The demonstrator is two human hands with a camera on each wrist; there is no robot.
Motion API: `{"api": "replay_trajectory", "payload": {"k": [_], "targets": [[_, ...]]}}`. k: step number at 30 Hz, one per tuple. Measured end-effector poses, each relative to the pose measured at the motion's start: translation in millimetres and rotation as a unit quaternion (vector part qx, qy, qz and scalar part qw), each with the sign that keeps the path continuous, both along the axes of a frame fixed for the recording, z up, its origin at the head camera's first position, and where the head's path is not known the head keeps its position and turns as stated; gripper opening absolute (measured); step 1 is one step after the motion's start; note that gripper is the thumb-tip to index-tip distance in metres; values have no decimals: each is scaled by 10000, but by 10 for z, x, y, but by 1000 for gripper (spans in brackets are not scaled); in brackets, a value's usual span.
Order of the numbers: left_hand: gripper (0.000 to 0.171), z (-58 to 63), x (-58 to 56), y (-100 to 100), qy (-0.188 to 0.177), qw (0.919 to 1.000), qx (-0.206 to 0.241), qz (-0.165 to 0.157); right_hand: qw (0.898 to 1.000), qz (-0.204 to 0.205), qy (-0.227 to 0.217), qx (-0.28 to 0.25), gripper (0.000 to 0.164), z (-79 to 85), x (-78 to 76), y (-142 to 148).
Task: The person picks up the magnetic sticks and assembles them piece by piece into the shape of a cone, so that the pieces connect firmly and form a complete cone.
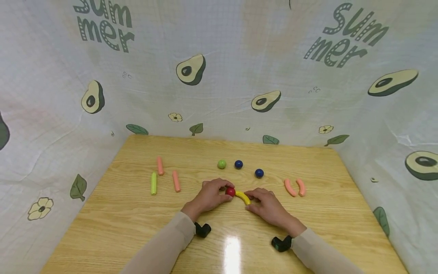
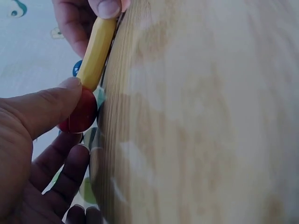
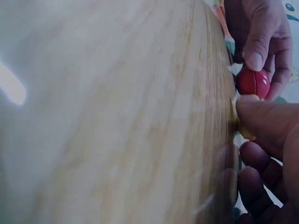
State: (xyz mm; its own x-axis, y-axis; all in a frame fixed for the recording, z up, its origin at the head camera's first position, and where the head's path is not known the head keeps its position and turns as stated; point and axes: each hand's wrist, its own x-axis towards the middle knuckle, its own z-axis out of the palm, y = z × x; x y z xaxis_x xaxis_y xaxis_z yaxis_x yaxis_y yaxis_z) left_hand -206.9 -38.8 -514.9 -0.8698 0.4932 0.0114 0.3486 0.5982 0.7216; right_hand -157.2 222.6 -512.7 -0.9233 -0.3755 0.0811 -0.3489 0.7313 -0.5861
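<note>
Near the middle of the wooden table, my left hand (image 1: pixel 213 195) pinches a shiny red ball (image 1: pixel 230 191) between thumb and fingers. A seam runs round the red ball in the right wrist view. My right hand (image 1: pixel 268 206) grips a small curved yellow toy banana (image 1: pixel 243 197), its thumb over the near part. The banana's upper end sits right at the ball's right side. In the left wrist view the yellow banana (image 2: pixel 97 53) meets the red ball (image 2: pixel 83 111) end-on. From the right wrist, the right thumb hides most of the banana.
Behind the hands lie a green ball (image 1: pixel 221 164) and two dark blue balls, one blue ball (image 1: pixel 259 173) nearer. To the left are a lime stick (image 1: pixel 154 183) and two pink sticks (image 1: pixel 176 181). Two curved pink pieces (image 1: pixel 290 187) lie right. A printed cloth (image 1: pixel 226 99) encloses the table (image 1: pixel 130 213).
</note>
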Motion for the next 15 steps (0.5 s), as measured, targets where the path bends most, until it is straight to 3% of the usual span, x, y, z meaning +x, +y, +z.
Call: {"api": "replay_trajectory", "payload": {"k": [8, 15], "targets": [[27, 13, 24, -42, -268, 9996, 7, 55, 9985, -494, -161, -191, 31, -7, -19, -38], [29, 13, 91, -84, -197, 9996, -66, -189, 9964, -760, -134, -337, 29, -1, -28, -48]]}}
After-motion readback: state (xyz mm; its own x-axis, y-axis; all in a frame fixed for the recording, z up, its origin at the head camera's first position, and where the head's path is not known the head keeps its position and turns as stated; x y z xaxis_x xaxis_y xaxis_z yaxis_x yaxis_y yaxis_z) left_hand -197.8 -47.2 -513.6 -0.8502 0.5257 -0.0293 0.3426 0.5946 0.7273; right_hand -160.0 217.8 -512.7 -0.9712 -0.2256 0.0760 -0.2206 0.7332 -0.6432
